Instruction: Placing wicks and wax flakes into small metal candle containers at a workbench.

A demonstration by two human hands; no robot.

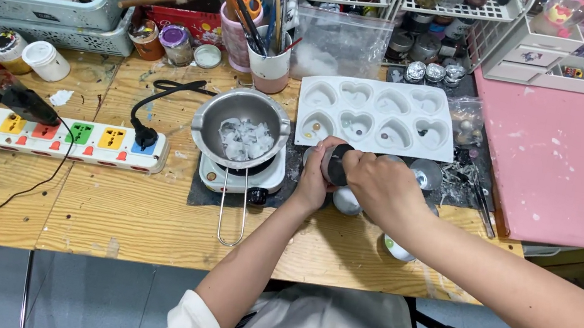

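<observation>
Frame centre: left hand (314, 183) and right hand (381, 190) clamped together on small dark jar (337, 165); brace it low over wooden table (143, 218), away from melting pot (239, 128)

heart mould (376, 115) white | mat (582, 155) pink | power strip (65, 138) white, red-green-yellow-blue sockets | jar (339, 165) black
</observation>
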